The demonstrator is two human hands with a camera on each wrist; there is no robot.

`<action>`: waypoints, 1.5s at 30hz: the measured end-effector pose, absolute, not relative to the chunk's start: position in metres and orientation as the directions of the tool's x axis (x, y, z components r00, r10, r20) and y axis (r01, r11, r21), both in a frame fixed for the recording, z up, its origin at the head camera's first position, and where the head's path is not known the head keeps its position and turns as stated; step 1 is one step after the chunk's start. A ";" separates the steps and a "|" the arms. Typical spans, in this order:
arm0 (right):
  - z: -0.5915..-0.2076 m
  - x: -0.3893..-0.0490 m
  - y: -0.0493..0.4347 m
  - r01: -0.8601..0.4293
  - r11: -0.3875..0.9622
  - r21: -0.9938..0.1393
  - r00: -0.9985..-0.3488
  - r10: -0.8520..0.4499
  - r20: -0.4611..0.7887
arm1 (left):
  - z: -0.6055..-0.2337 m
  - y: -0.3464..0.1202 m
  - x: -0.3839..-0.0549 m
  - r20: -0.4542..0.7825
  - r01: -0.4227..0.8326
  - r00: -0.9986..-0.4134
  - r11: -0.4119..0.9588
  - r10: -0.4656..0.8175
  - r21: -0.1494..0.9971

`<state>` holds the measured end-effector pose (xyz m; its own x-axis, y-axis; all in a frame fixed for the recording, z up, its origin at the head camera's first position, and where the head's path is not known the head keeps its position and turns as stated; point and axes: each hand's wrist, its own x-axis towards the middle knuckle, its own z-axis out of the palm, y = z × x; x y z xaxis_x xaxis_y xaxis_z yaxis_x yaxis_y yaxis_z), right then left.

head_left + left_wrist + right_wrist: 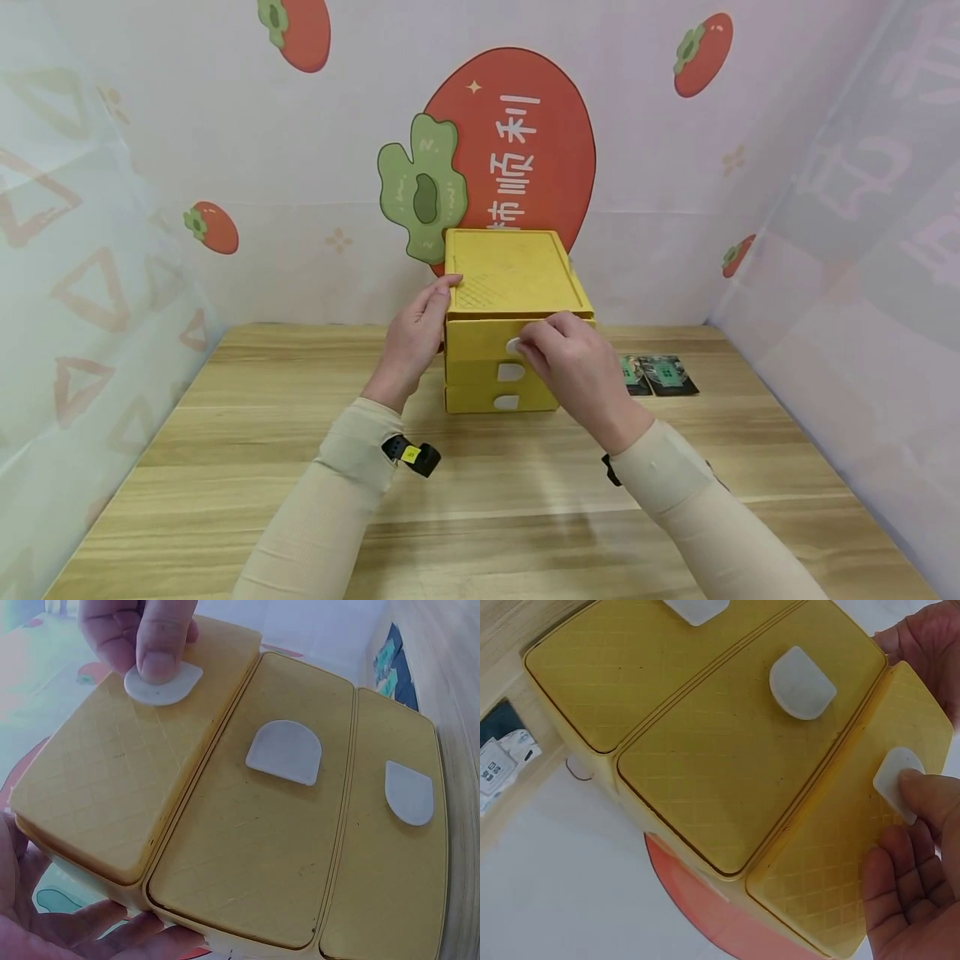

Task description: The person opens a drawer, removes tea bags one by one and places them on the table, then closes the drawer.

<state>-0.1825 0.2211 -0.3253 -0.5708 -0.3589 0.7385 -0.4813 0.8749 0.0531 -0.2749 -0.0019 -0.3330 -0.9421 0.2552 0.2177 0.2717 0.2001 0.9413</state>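
Observation:
A yellow chest of three drawers [517, 258] stands on the table with its drawer fronts toward me. Each front carries a white tab handle. My right hand [577, 367] pinches the top drawer's handle [165, 688] between thumb and curled fingers. That top drawer [105, 772] juts slightly out beyond the two below it. The middle drawer [247, 832] and the bottom drawer [386, 877] sit flush. My left hand [412, 333] lies against the chest's left side, its fingers extended along the wall and one fingertip over the top edge.
Two small dark packets with green labels, one of them this packet [670, 375], lie on the wooden table [480, 500] to the right of the chest. Behind it hangs a pale backdrop [637, 167] printed with red persimmons, and similar sheets flank both sides.

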 end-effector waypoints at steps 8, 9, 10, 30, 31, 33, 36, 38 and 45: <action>-0.327 -0.189 0.222 -0.452 0.891 0.041 -0.602 -0.338 0.723 | -0.332 -0.001 -0.274 0.199 0.252 -0.949 0.205 0.246 0.946; -0.327 -0.190 0.223 -0.448 0.893 0.039 -0.606 -0.336 0.721 | -0.332 -0.001 -0.274 0.200 0.252 -0.949 0.206 0.245 0.945; -0.327 -0.190 0.222 -0.447 0.894 0.037 -0.609 -0.334 0.719 | -0.332 -0.001 -0.274 0.201 0.253 -0.949 0.206 0.245 0.945; -0.328 -0.194 0.222 -0.443 0.896 0.022 -0.615 -0.322 0.719 | -0.334 -0.001 -0.276 0.238 0.296 -0.931 0.189 0.278 0.936; -0.328 -0.194 0.223 -0.443 0.896 0.022 -0.616 -0.322 0.719 | -0.334 -0.001 -0.276 0.239 0.297 -0.929 0.185 0.283 0.937; -0.328 -0.194 0.223 -0.443 0.896 0.022 -0.615 -0.322 0.720 | -0.335 -0.001 -0.277 0.240 0.299 -0.927 0.179 0.290 0.937; -0.327 -0.195 0.223 -0.438 0.899 0.024 -0.617 -0.321 0.719 | -0.335 0.000 -0.277 0.239 0.301 -0.925 0.185 0.296 0.935; -0.328 -0.195 0.223 -0.434 0.901 0.023 -0.620 -0.317 0.718 | -0.335 -0.001 -0.277 0.240 0.305 -0.924 0.194 0.299 0.932; -0.329 -0.194 0.223 -0.421 0.907 0.003 -0.640 -0.299 0.708 | -0.336 -0.001 -0.277 0.238 0.309 -0.923 0.212 0.303 0.927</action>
<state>-0.1943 0.2227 -0.3289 -0.6395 -0.2993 0.7081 -0.4213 0.9069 0.0028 -0.2772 -0.0007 -0.3356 -0.9226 0.3034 0.2381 0.3091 0.2122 0.9271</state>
